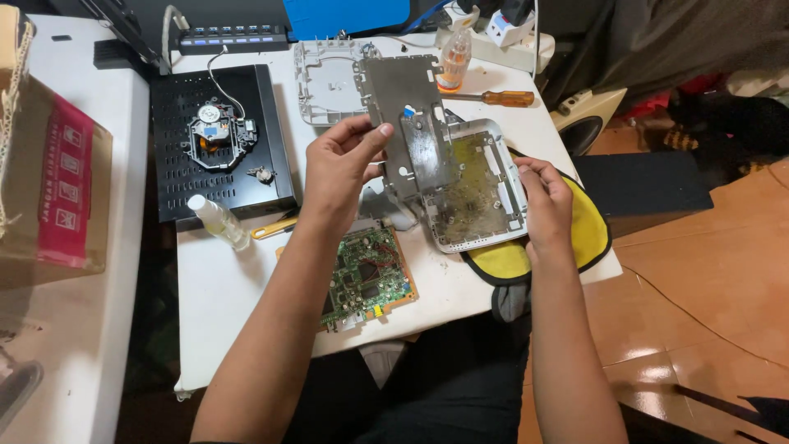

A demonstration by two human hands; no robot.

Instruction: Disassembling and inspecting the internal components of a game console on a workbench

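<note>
Left hand (345, 168) pinching the grey metal shield plate (408, 123) by its left edge, tilted up over the white plastic shell (477, 185). Right hand (544, 205) closed on that shell's right rim, just above the yellow cloth (592, 226). Below-left of the shell, flat on the white surface (222, 296), a green circuit board (368, 275). Left of the shell, a black case (218, 140).

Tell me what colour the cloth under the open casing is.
Yellow with a black edge; the cloth shows best in the head view, under the right hand.
</note>
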